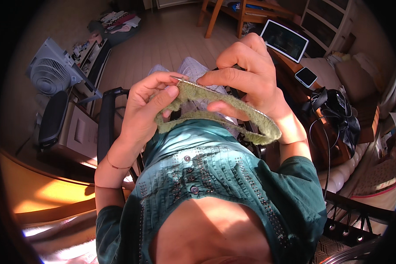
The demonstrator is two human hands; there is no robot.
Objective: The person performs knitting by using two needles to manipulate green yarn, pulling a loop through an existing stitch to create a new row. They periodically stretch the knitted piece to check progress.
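Note:
A strip of fuzzy green knitting hangs in a loop before my teal shirt, on what looks like a circular needle. Its metal knitting needle slants down to the right along the upper edge, with the pointed tip at the left. My left hand pinches the left end of the knitting between thumb and fingers, just below the tip. Around the needle's middle is my right hand, index finger reaching to the stitches near the tip and thumb below the strip. The other right fingers are curled; their grip is partly hidden.
A tablet and a phone rest on the wooden furniture at right, near a black bag with a cable. A grey fan stands at left, beyond a black chair armrest. Folded clothes lie at the back.

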